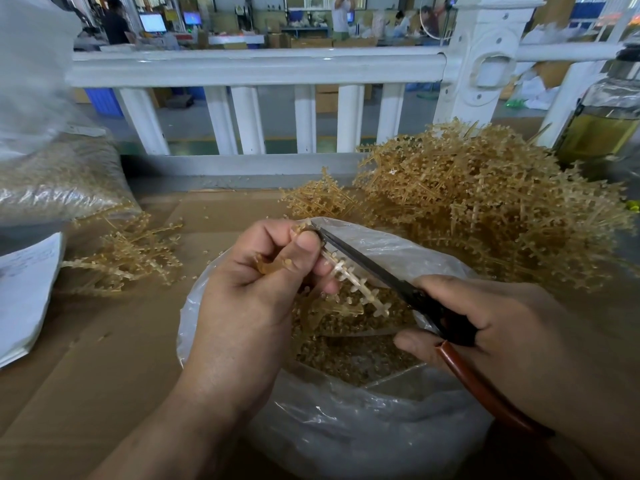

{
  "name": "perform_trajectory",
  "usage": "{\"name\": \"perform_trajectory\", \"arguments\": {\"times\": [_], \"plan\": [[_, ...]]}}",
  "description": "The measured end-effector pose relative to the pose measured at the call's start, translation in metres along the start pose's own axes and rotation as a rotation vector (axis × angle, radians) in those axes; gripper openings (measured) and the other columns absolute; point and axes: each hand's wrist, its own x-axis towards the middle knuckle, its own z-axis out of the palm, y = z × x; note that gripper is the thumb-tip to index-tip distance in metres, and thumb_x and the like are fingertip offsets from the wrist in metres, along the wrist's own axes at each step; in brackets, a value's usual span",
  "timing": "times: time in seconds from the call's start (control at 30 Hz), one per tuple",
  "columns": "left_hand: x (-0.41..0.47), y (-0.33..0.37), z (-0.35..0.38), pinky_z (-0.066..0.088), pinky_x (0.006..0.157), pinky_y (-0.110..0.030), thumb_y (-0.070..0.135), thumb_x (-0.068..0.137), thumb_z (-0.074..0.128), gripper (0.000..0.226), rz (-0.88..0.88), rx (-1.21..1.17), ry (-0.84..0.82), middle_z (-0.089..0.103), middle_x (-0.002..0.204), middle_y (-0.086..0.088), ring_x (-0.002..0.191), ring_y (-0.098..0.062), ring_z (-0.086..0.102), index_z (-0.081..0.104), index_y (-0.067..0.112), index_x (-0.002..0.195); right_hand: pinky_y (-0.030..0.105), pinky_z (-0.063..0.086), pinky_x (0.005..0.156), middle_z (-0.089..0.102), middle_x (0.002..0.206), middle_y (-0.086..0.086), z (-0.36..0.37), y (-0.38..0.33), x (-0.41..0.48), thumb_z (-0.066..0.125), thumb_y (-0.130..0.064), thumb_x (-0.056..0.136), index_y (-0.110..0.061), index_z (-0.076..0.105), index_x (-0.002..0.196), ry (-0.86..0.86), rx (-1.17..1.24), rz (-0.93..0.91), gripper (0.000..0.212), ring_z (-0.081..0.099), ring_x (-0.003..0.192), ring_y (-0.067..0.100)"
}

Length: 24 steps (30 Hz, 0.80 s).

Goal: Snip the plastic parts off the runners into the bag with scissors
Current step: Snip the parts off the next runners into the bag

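Runner pinched in left hand over open bag; right hand grips scissors, tips at runner's top end. Cut flush to stem & stay over bag mouth so parts drop in.

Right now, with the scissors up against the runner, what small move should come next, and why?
Probably close the scissors. The right hand has the blade tip at the top of the runner, which the left hand pinches above the open bag, so a snipped part should drop in.
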Motion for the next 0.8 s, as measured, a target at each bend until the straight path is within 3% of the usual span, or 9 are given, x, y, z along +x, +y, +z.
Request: {"name": "perform_trajectory", "arguments": {"times": [0.17, 0.67, 0.8], "plan": [[-0.0008, 0.0009, -0.0003, 0.052, 0.066, -0.028, 0.024, 0.091, 0.062, 0.016, -0.014, 0.003, 0.007, 0.062, 0.074, -0.009, 0.067, -0.021, 0.06, 0.066, 0.022, 0.075, 0.02, 0.046, 0.059, 0.055, 0.067, -0.019, 0.0009, 0.0012, -0.0009, 0.049, -0.077, 0.079, -0.041, 0.064, 0.101, -0.002, 0.015, -0.011, 0.044, 0.057, 0.064, 0.0], [-0.0016, 0.0032, 0.0007, 0.052, 0.065, -0.027, 0.024, 0.091, 0.061, 0.016, -0.024, -0.008, 0.015, 0.061, 0.072, -0.012, 0.066, -0.022, 0.059, 0.064, 0.017, 0.077, 0.022, 0.045, 0.055, 0.055, 0.063, -0.015, 0.0011, 0.001, -0.0016, 0.043, -0.079, 0.081, -0.036, 0.061, 0.092, -0.013, -0.05, -0.003, 0.048, 0.056, 0.06, 0.0], [-0.0026, 0.0048, 0.0009, 0.054, 0.062, -0.028, 0.022, 0.092, 0.066, 0.007, -0.01, -0.037, 0.045, 0.062, 0.072, -0.008, 0.064, -0.021, 0.06, 0.064, 0.016, 0.089, 0.022, 0.046, 0.053, 0.056, 0.067, -0.017, 0.0012, 0.0004, -0.0003, 0.04, -0.084, 0.077, -0.04, 0.061, 0.094, -0.058, -0.022, 0.014, 0.051, 0.058, 0.065, 0.001]]}}
